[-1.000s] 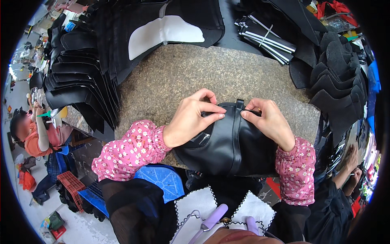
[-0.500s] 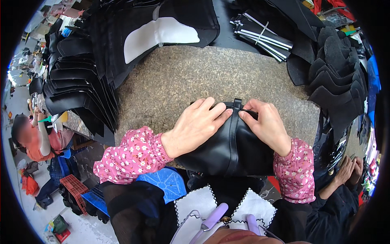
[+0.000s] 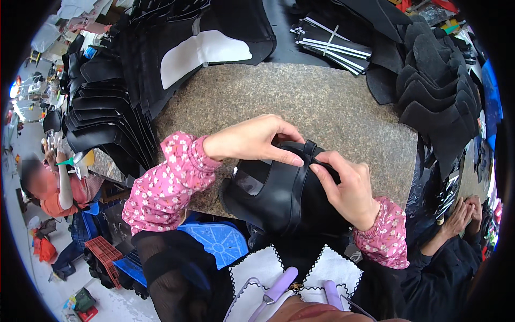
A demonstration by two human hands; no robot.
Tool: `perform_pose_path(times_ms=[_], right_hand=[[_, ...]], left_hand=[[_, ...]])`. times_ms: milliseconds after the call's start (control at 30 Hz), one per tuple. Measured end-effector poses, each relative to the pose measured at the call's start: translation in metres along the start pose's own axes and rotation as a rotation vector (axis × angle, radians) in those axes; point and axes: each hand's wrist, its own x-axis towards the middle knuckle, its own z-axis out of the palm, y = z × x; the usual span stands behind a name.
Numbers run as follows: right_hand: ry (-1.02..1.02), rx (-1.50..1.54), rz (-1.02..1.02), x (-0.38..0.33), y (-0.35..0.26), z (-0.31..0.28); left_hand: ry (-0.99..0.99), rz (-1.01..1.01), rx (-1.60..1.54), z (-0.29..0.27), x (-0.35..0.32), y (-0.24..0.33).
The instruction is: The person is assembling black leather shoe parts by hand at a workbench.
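A black leather boot upper lies at the near edge of the stone-patterned board, with a raised seam strip running down it to a small pull loop at its top edge. My left hand grips the top edge just left of the loop, thumb on the outer leather and fingers behind, partly hidden. On the loop's other side, my right hand pinches the same edge between thumb and bent fingers. A shiny opening or panel shows at the upper's left side.
The speckled board spreads beyond my hands. Black cut pieces are stacked at left, with dark felt-like pieces at right. White-edged strips lie tied at the back. A co-worker's hands show at right; another person sits at left.
The upper has turned and tilted, exposing its left side and the shiny patch. My left hand has rolled over, its fingers going behind the edge; my right hand has shifted slightly lower.
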Motion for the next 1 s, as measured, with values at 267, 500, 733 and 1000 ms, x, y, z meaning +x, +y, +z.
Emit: perform_pose_path(times_ms=[267,500,733,1000], right_hand=[[0.153,0.060,-0.003,-0.029,-0.020,-0.010],[0.205,0.102,0.013,-0.049,-0.033,-0.009],[0.210,0.293,0.073,-0.055,-0.032,-0.002],[0.186,0.457,0.127,-0.060,-0.037,0.000]], left_hand=[[-0.023,0.033,-0.371,0.012,-0.012,0.012],[0.051,0.174,-0.290,0.026,-0.032,0.020],[0.044,0.133,-0.248,0.034,-0.046,0.039],[0.019,-0.067,-0.032,0.041,-0.048,0.063]])
